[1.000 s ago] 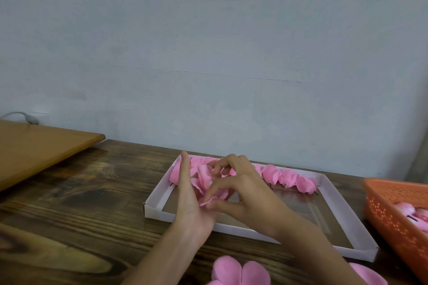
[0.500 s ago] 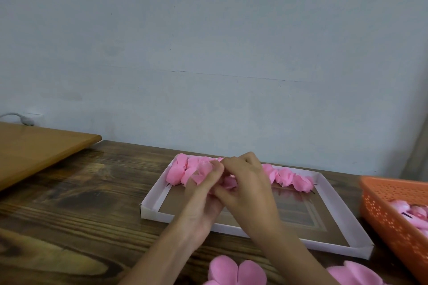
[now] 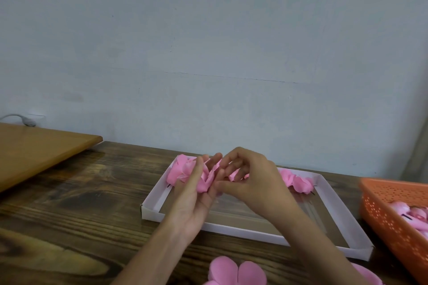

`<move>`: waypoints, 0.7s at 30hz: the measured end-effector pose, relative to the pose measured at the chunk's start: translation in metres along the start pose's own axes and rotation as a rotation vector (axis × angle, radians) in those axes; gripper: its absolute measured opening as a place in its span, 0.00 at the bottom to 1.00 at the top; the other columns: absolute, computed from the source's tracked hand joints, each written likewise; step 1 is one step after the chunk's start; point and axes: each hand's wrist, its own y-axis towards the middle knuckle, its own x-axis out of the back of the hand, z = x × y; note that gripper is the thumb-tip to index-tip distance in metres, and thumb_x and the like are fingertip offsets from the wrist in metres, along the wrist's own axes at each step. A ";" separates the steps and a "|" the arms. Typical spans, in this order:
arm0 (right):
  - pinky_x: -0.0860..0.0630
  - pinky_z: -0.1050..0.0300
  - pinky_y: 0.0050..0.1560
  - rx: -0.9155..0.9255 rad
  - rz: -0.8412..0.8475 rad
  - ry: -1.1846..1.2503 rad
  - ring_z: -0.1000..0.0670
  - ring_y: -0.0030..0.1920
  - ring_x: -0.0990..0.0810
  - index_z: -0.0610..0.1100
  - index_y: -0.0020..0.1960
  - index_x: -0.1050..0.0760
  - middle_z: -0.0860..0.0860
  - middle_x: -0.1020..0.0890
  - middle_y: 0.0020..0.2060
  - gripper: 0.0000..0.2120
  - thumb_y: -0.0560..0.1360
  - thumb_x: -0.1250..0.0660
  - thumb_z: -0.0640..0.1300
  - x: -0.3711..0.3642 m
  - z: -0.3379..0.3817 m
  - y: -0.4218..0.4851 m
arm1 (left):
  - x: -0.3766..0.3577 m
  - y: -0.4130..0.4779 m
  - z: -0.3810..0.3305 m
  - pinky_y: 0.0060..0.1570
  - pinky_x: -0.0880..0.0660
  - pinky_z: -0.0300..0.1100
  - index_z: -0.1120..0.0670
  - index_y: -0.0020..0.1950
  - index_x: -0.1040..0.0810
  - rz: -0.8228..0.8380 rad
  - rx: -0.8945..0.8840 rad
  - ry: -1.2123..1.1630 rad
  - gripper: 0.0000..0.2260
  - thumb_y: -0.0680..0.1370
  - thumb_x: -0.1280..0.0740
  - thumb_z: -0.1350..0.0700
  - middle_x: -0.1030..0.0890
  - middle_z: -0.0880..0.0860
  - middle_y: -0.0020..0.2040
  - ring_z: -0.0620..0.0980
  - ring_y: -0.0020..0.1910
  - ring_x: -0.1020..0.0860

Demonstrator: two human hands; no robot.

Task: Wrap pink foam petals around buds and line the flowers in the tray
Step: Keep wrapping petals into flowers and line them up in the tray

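Table: The dark wooden table (image 3: 69, 215) carried the same layout as a second earlier. Only the view had drifted slightly.
Tray: The white tray (image 3: 231, 230) lay in the middle of the table, its near half still bare.
Basket: The orange basket (image 3: 393, 222) stood just right of the tray with pink pieces inside, untouched.
Flower row: The row of flowers (image 3: 294, 180) ran along the tray's far wall. No new flower had been added to it in the last second.
Left hand: The left hand (image 3: 192, 201) had been raised with fingers upright a second earlier, then closed in. It now held the half-wrapped flower (image 3: 205, 180) between thumb and fingers, above the tray's far-left corner.
Right hand: The right hand (image 3: 257, 183) had been clamped tight against the left half a second earlier. Its fingers had since loosened, still curled, with the tips on the foam. Both hands were together on the one flower.
Half-wrapped flower: It was in the hands, not in the tray. Whether a bud sat inside could not be told.
Loose petals: The loose petals (image 3: 234, 271) lay at the near table edge, unused.
Finding: The wrap appeared to be in its closing stage, with placement in the row still outstanding.
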 end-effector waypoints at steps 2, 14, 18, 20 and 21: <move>0.18 0.55 0.42 0.024 -0.006 -0.007 0.55 0.37 0.17 0.55 0.44 0.20 0.60 0.15 0.40 0.12 0.66 0.20 0.46 -0.001 0.000 -0.001 | 0.003 0.002 0.001 0.45 0.15 0.44 0.54 0.51 0.12 -0.002 0.002 -0.008 0.10 0.78 0.30 0.50 0.16 0.61 0.63 0.57 0.56 0.13; 0.18 0.54 0.46 0.016 0.002 0.063 0.55 0.40 0.15 0.55 0.43 0.19 0.56 0.13 0.39 0.14 0.65 0.18 0.41 -0.006 -0.005 -0.002 | 0.000 0.001 0.006 0.63 0.21 0.56 0.57 0.61 0.16 -0.014 0.026 0.028 0.20 0.73 0.27 0.49 0.17 0.62 0.65 0.60 0.63 0.17; 0.19 0.61 0.39 0.010 -0.029 0.060 0.58 0.35 0.17 0.53 0.41 0.19 0.57 0.14 0.36 0.10 0.66 0.18 0.49 -0.006 -0.005 -0.002 | 0.001 -0.001 0.006 0.58 0.17 0.54 0.58 0.66 0.22 0.018 0.027 0.030 0.20 0.78 0.32 0.49 0.17 0.62 0.64 0.63 0.63 0.17; 0.23 0.66 0.36 0.012 -0.050 0.029 0.60 0.34 0.17 0.53 0.41 0.19 0.59 0.14 0.35 0.10 0.67 0.19 0.50 -0.007 -0.006 -0.002 | 0.001 -0.002 0.006 0.58 0.17 0.55 0.58 0.66 0.22 0.035 0.032 0.039 0.19 0.80 0.33 0.49 0.17 0.62 0.65 0.63 0.63 0.17; 0.23 0.66 0.36 0.009 -0.055 0.021 0.60 0.35 0.17 0.53 0.41 0.19 0.59 0.15 0.36 0.09 0.68 0.19 0.48 -0.008 -0.006 -0.002 | 0.001 -0.002 0.006 0.56 0.16 0.55 0.58 0.66 0.22 0.037 0.036 0.037 0.18 0.80 0.34 0.49 0.17 0.63 0.65 0.63 0.63 0.17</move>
